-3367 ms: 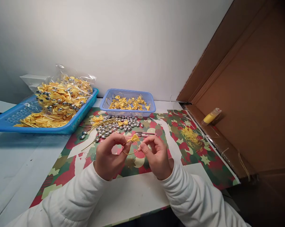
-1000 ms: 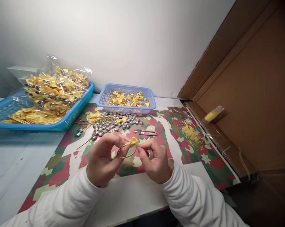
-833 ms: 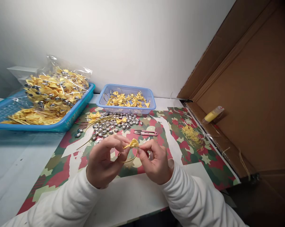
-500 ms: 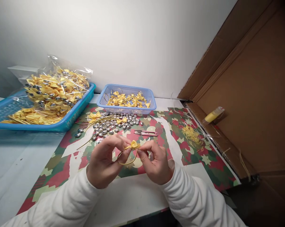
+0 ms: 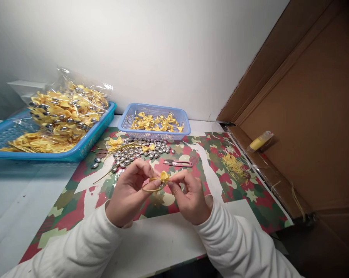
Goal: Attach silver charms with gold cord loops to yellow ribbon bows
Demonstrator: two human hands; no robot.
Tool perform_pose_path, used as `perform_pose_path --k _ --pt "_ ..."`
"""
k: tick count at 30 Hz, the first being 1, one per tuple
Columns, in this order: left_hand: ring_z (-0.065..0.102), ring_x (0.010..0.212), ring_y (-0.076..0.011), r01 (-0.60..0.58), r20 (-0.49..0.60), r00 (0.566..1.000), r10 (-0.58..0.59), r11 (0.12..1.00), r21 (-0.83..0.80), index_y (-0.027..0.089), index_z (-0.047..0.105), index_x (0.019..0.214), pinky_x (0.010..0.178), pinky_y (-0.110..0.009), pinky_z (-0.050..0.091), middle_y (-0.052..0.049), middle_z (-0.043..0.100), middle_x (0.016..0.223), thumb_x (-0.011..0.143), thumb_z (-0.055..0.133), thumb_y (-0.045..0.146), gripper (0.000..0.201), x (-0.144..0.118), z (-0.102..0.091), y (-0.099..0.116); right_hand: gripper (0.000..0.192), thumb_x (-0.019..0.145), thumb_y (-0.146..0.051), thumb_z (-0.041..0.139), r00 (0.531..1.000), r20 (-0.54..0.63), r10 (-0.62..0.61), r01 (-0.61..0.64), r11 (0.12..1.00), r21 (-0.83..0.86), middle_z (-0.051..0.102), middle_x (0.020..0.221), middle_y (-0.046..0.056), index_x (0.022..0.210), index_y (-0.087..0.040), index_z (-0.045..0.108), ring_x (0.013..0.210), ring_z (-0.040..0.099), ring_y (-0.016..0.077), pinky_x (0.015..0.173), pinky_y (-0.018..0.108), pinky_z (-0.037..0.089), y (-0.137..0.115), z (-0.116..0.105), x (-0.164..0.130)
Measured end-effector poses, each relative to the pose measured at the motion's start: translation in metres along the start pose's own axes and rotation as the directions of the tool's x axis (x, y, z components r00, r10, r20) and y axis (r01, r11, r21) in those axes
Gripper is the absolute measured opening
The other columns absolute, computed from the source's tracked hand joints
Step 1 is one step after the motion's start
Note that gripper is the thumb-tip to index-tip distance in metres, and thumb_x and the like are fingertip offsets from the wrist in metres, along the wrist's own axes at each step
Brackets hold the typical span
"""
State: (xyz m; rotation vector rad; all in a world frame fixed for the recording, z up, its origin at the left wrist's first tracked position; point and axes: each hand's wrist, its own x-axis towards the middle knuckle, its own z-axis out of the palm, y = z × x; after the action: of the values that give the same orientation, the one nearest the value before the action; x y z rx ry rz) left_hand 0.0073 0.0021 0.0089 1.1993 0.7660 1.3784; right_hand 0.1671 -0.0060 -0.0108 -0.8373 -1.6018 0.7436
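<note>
My left hand and my right hand meet above the patterned mat. Between their fingertips they pinch a small yellow ribbon bow with a thin gold cord loop hanging from it. The left thumb and forefinger hold the loop side, and the right fingers grip the bow's other end. Both arms wear white sleeves.
Just beyond the hands lie red thread snips and a heap of silver beads. A small blue basket of yellow bows stands behind. A large blue tray with a bag of bows sits left. Yellow thread scraps, a glue tube, cardboard right.
The cord loop has been drawn smaller and flatter between my fingers, and the bow has turned slightly. My hands stay in the same spot; the view shifted a little.
</note>
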Motion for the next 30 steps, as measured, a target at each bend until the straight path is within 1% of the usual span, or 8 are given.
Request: perform_pose_path --k 2,5,8,11,19,23,27,30 --pt "0.058 0.064 -0.0103 0.092 -0.009 0.996 -0.093 0.993 -0.071 0.02 0.053 0.07 0.059 -0.018 0.048 0.003 0.062 0.068 0.07 0.079 0.015 0.027 0.0024 -0.0005 -0.0001 0.008 0.088 -0.015 0.057 1.0 -0.001 0.025 -0.025 0.999 0.028 0.052 0.062 -0.004 0.081 -0.019 0.056 0.053 0.047 0.0081 0.05 0.021 0.039 -0.0004 -0.0007 0.001" --pt "0.054 0.061 -0.0095 0.216 -0.011 0.975 -0.222 0.958 -0.19 0.02 0.053 0.069 0.057 -0.017 0.047 0.005 0.059 0.064 0.062 0.082 0.015 0.03 0.0052 0.0005 0.0004 0.009 0.088 -0.015 0.058 0.998 0.001 0.056 -0.056 0.996 0.062 0.051 0.062 -0.005 0.08 -0.019 0.055 0.055 0.047 0.0082 0.052 0.021 0.039 -0.0011 -0.0014 0.0024" --pt "0.05 0.058 -0.0085 0.292 0.005 0.953 -0.303 0.914 -0.282 0.02 0.053 0.069 0.055 -0.017 0.045 0.006 0.055 0.063 0.06 0.083 0.016 0.031 0.0063 0.0033 0.0025 0.009 0.087 -0.016 0.058 0.997 0.011 0.079 -0.079 0.993 0.089 0.051 0.062 -0.005 0.079 -0.019 0.055 0.055 0.047 0.0084 0.052 0.021 0.039 -0.0013 -0.0013 0.0032" --pt "0.046 0.056 -0.0078 0.345 0.024 0.934 -0.358 0.878 -0.332 0.02 0.053 0.069 0.053 -0.016 0.044 0.007 0.054 0.062 0.059 0.083 0.017 0.032 0.0065 0.0056 0.0048 0.01 0.087 -0.015 0.059 0.996 0.018 0.086 -0.088 0.991 0.099 0.052 0.063 -0.004 0.078 -0.018 0.055 0.056 0.048 0.0082 0.052 0.021 0.039 -0.001 -0.001 0.0038" --pt "0.045 0.056 -0.0067 0.407 -0.01 0.893 -0.45 0.817 -0.409 0.02 0.052 0.069 0.053 -0.014 0.043 0.007 0.05 0.063 0.053 0.085 0.014 0.037 0.005 0.0055 0.0049 0.011 0.086 -0.015 0.059 0.996 0.025 0.089 -0.091 0.992 0.084 0.053 0.062 -0.004 0.077 -0.018 0.055 0.055 0.048 0.008 0.051 0.02 0.038 -0.0003 -0.0017 0.0047" --pt "0.044 0.056 -0.0069 0.422 -0.004 0.888 -0.459 0.82 -0.387 0.021 0.052 0.069 0.052 -0.015 0.042 0.007 0.049 0.062 0.054 0.084 0.015 0.037 0.0048 0.0059 0.0047 0.011 0.086 -0.015 0.059 0.995 0.026 0.1 -0.101 0.993 0.065 0.052 0.061 -0.004 0.076 -0.018 0.055 0.054 0.048 0.008 0.05 0.021 0.038 -0.0021 -0.0018 0.0046" --pt "0.043 0.056 -0.0074 0.426 -0.018 0.887 -0.461 0.833 -0.352 0.021 0.05 0.069 0.052 -0.015 0.042 0.007 0.05 0.062 0.054 0.083 0.016 0.036 0.0052 0.0063 0.0044 0.011 0.085 -0.014 0.057 0.996 0.035 0.08 -0.081 0.997 0.017 0.05 0.058 -0.005 0.076 -0.019 0.054 0.05 0.043 0.0071 0.047 0.02 0.035 -0.0026 -0.0014 0.0034" --pt "0.044 0.058 -0.0075 0.439 -0.031 0.88 -0.475 0.835 -0.332 0.021 0.051 0.069 0.054 -0.015 0.043 0.006 0.052 0.064 0.056 0.081 0.015 0.033 0.0052 0.0066 0.0043 0.011 0.085 -0.014 0.057 0.997 0.048 0.067 -0.066 0.998 -0.026 0.05 0.057 -0.005 0.076 -0.019 0.054 0.05 0.043 0.0075 0.047 0.021 0.034 -0.0012 -0.0016 0.0024"
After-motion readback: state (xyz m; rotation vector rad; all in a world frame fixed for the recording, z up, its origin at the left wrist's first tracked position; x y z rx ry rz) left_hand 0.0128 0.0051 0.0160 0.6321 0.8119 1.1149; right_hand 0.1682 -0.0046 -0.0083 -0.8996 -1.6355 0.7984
